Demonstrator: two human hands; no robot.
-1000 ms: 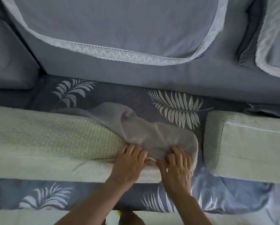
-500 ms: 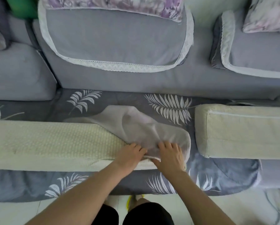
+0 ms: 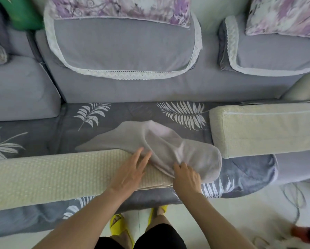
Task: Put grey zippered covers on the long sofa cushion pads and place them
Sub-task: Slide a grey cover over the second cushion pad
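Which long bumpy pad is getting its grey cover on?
The near pad stretching left: the grey cover sits over its right end, gripped by the right hand. The other pad, at the right, is bare.

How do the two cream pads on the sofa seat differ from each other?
The left pad has a grey cover over its right end; the right pad is bare. The left hand rests on the left pad and the right hand grips the cover; no hand touches the right pad. The left pad lies nearer the front edge of the seat than the right pad. Both are long and cream.
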